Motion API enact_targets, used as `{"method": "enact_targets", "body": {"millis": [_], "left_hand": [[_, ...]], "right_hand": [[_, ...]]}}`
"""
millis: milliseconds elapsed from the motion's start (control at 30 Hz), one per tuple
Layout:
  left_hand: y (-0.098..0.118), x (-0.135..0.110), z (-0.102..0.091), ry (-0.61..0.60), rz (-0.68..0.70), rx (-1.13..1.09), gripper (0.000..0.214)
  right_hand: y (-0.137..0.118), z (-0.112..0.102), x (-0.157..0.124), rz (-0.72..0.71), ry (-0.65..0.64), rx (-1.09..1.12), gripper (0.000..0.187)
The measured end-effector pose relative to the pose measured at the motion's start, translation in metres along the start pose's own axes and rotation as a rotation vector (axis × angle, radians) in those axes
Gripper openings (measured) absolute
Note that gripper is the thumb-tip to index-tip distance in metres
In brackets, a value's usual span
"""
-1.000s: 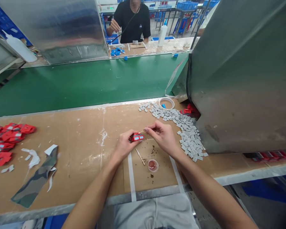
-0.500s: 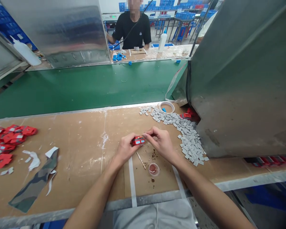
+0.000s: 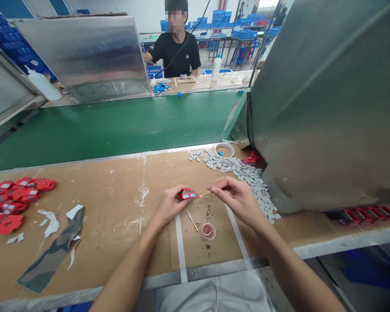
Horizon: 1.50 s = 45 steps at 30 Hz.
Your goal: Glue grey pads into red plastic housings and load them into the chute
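Observation:
My left hand (image 3: 170, 204) pinches a small red part (image 3: 187, 194) with a pale label just above the brown bench (image 3: 110, 208). My right hand (image 3: 235, 198) is a little to its right, fingers pinched on a thin wooden stick (image 3: 204, 196) whose tip points at the red part. A second stick (image 3: 191, 220) lies on the bench below the part, beside a small round cup (image 3: 209, 231) of reddish liquid. A spread of several small grey tiles (image 3: 247, 175) lies right of my right hand.
A pile of red parts (image 3: 16, 197) and a camouflage strip (image 3: 50, 255) lie at the left. A tape roll (image 3: 224, 150) sits by the green conveyor (image 3: 117, 123). A large metal hood (image 3: 325, 108) stands at right. A person in black (image 3: 177, 50) sits across.
My right hand has pulled the stick away from the red part to the right, opening a small gap. The camera has tilted up slightly.

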State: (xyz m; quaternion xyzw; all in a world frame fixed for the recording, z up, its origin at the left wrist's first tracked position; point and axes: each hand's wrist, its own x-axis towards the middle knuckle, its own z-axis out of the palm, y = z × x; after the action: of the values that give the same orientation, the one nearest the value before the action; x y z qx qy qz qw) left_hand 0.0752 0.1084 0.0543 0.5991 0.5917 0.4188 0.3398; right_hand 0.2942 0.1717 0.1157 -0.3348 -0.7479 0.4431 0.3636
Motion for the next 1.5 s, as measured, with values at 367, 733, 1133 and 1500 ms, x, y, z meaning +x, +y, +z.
{"method": "enact_targets", "body": {"millis": [367,733,1133,1500], "left_hand": [[-0.005,0.002,0.002,0.001,0.009,0.003,0.022],[-0.004,0.001,0.002,0.021,0.0,0.016,0.024],[-0.001,-0.001,0.003,0.032,-0.048,-0.02,0.03],[0.006,-0.007,0.004,-0.071,-0.091,-0.28,0.054]], "right_hand": [[0.005,0.0,-0.072,-0.061,-0.335,-0.159,0.012],[0.058,-0.049,0.071,0.162,-0.143,-0.67,0.002],[0.096,-0.033,0.07,0.134,-0.103,-0.807,0.018],[0.048,-0.015,0.04,0.151,-0.187,0.147,0.022]]}}
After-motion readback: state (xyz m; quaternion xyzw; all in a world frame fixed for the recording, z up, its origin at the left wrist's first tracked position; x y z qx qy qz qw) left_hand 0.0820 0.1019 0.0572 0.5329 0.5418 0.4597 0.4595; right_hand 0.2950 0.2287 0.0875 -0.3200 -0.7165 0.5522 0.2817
